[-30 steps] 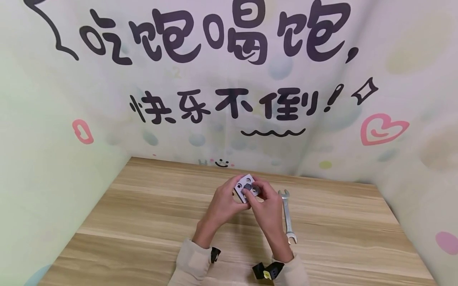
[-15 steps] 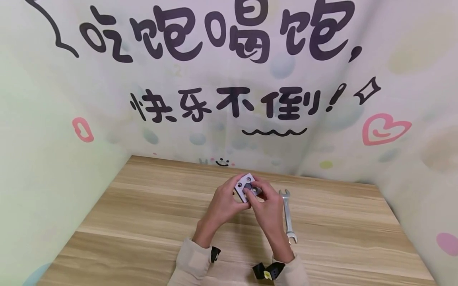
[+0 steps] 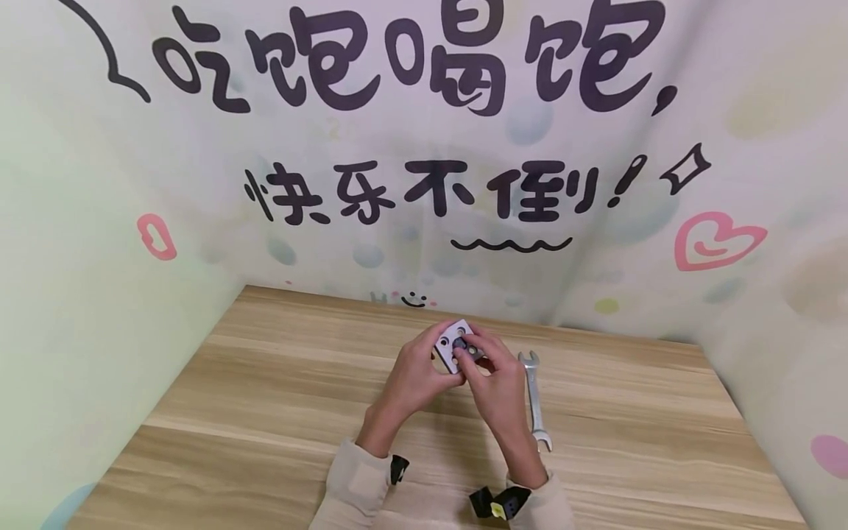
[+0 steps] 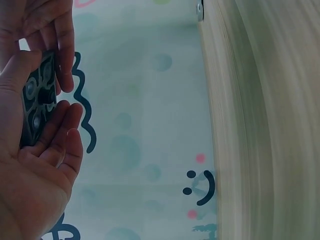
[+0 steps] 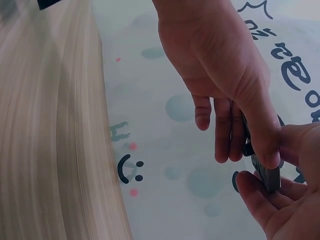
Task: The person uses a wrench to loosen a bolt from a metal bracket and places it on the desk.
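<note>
A square metal plate (image 3: 447,355) with round holes near its corners is held above the table, tilted toward the head camera. My left hand (image 3: 417,375) grips it by its edges, thumb on the near side. A dark bolt head (image 3: 460,343) stands out at the plate's middle, and the thumb and index finger of my right hand (image 3: 498,379) pinch it. In the left wrist view the plate (image 4: 31,112) shows its other face, where a dark round stub (image 4: 47,96) sticks out at the centre. In the right wrist view the plate (image 5: 270,177) is seen nearly edge-on.
On the wood-grain table (image 3: 265,390), just right of my right forearm, lies a double open-ended wrench (image 3: 534,397). A printed cloth backdrop (image 3: 371,272) rises behind the table's back edge. Black wrist straps (image 3: 506,503) sit at the sleeve cuffs.
The right thumb and index finger shift slightly around the bolt head. The plate stays in the left hand at nearly the same place. The head view drifts a little.
</note>
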The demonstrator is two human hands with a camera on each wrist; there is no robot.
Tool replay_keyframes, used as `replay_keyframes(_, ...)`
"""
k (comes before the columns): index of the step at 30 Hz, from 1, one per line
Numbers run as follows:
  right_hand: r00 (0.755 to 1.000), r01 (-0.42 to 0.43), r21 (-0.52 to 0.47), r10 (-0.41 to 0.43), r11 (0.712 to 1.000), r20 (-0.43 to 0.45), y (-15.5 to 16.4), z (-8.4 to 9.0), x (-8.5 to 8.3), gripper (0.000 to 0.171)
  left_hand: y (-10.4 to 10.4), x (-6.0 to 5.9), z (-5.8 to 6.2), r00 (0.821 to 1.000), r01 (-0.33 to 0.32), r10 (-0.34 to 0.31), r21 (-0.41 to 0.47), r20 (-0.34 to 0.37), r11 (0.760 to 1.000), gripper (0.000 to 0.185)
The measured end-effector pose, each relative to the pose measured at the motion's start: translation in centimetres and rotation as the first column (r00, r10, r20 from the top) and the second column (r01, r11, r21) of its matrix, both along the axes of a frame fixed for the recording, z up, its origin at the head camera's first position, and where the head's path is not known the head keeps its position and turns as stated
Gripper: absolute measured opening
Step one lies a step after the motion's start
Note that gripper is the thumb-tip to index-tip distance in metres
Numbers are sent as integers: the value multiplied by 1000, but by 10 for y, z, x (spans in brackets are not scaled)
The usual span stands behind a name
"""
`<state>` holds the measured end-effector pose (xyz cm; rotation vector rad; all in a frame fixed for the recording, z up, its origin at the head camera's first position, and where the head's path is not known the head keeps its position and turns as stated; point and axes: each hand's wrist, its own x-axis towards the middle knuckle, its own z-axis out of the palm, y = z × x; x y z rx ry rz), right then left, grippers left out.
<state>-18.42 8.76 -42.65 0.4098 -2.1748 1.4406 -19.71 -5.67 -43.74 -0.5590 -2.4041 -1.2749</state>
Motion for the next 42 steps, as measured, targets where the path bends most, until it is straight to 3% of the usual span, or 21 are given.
replay_keyframes(4, 1000, -11, 9, 11, 1000, -22, 0, 1, 0, 24, -1, 0, 1, 1000, -2, 2, -2, 0, 1000, 74)
replay_keyframes(13, 998, 13, -41, -11, 999, 54, -2, 4, 4, 42, 0, 0, 1, 1000, 25, -25, 21, 12, 999, 76)
replay_keyframes(19, 1000, 20, -86, -19, 996, 16, -2, 3, 3, 33, 2, 1, 3, 999, 33, -33, 16, 11, 999, 75)
replay_keyframes(28, 998, 52, -41, -54, 998, -30, -1, 1, 1, 17, 2, 1, 2, 1000, 25, -25, -2, 7, 1000, 75)
replay_keyframes(42, 999, -5, 54, 7, 999, -35, 2, 3, 2, 24, -2, 0, 2, 999, 20, -20, 4, -38, 1000, 72)
